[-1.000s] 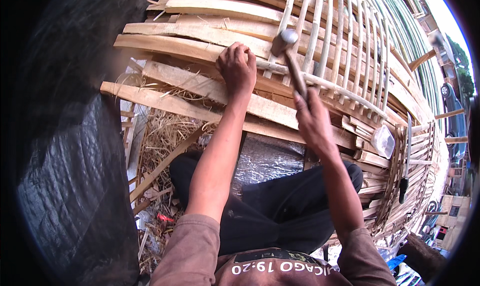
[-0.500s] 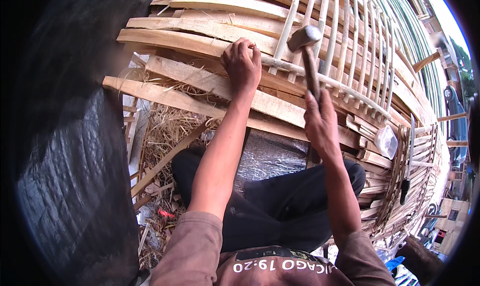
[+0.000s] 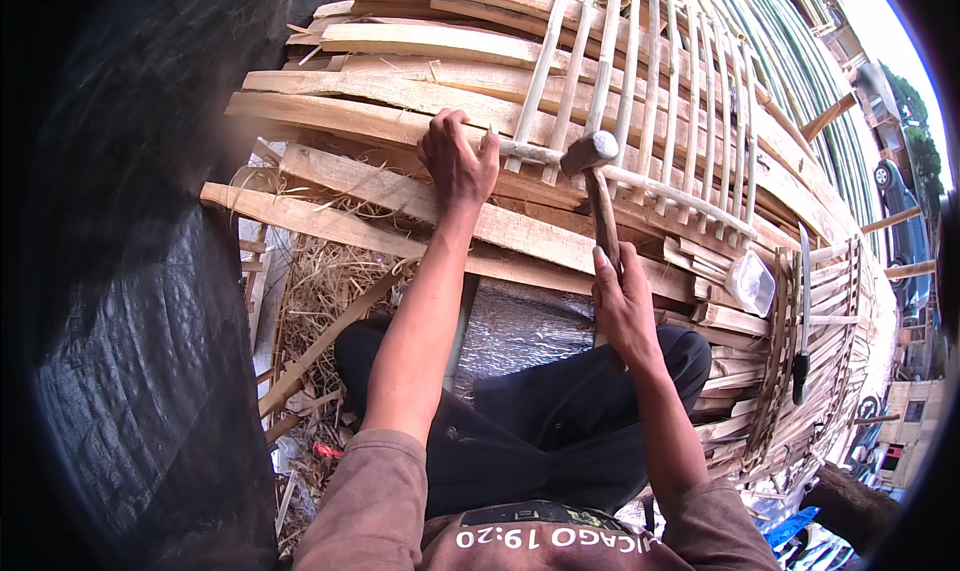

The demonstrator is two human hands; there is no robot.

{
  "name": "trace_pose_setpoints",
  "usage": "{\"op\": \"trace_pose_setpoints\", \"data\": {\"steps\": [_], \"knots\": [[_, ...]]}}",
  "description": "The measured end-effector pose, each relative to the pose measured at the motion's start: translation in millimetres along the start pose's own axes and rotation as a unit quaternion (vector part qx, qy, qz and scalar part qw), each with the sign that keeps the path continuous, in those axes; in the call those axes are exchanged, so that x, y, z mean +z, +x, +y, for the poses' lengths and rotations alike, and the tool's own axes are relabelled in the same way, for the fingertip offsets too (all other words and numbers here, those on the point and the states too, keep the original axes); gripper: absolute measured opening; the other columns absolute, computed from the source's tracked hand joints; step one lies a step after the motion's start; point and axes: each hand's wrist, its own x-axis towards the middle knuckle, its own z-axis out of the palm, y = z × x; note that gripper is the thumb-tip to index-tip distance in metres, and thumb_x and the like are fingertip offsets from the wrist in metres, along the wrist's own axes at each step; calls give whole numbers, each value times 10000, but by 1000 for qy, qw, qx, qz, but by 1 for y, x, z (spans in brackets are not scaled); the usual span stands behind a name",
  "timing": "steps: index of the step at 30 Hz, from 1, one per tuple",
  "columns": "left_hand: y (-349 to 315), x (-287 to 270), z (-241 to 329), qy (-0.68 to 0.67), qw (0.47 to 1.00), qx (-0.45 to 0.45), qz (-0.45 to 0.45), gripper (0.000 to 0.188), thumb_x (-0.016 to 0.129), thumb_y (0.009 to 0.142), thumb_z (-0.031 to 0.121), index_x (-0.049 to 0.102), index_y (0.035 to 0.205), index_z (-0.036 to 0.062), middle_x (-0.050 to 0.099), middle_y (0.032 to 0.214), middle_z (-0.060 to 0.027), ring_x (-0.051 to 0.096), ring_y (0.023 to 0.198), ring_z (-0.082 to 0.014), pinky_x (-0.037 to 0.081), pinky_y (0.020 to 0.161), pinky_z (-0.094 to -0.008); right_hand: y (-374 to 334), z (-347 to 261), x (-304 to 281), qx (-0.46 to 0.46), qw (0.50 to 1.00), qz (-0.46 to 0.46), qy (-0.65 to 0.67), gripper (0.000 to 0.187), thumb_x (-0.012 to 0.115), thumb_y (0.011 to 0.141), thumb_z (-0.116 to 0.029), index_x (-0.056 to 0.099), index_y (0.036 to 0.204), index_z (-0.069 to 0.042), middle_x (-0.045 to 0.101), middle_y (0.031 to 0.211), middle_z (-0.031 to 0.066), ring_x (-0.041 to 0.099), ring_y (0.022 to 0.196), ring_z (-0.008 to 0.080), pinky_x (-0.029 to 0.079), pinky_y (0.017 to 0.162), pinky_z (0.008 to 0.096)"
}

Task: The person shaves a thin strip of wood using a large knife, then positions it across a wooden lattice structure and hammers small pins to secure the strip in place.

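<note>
My right hand (image 3: 626, 306) grips a hammer (image 3: 604, 211) by its wooden handle. The metal head is up, over the long pale rail (image 3: 680, 196) of a slatted wooden frame (image 3: 650, 91); whether it touches the rail I cannot tell. At the rail's left end my left hand (image 3: 460, 163) has its fingers curled round the wood, thumb raised. Anything small pinched there is hidden. Several thin slats cross the rail, their short ends sticking out on my side. Beneath the frame lie rough planks (image 3: 400, 126).
A clear plastic container (image 3: 750, 283) rests on wood strips to the right, near a long blade with a black handle (image 3: 800, 366). Shavings (image 3: 340, 291) lie below the planks at left. A dark sheet (image 3: 150, 371) hangs on the left. Farther right a car (image 3: 905, 221) is parked.
The hammer head has come down and left toward the rail. My left hand stays at the rail's end, its thumb now farther from the fingers. The whole view has shifted slightly.
</note>
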Motion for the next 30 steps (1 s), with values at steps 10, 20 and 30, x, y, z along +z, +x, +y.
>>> {"op": "trace_pose_setpoints", "data": {"steps": [10,20,30], "knots": [[-3,1,-3,43,998,31,-32,279,623,893,328,604,1106,150,531,1263,-92,487,1217,-273,262,1045,-511,44,-45,30,-54,992,-38,-103,303,482,1043,-333,485,1104,-36,549,630,202,552,570,308,418,579,479],[2,1,-6,16,1000,16,-15,290,553,942,356,583,1115,125,533,1265,-99,483,1214,-284,253,1041,-516,44,-40,42,-51,986,-44,-151,303,496,1033,-324,476,1088,-27,598,708,268,595,611,393,417,599,499],[1,-4,-8,-5,999,10,-31,307,521,966,416,572,1012,117,540,1257,-103,472,1203,-278,242,1043,-496,32,-84,11,-74,996,3,58,311,508,1044,-341,502,998,-33,497,635,65,459,566,123,371,489,350]]}}
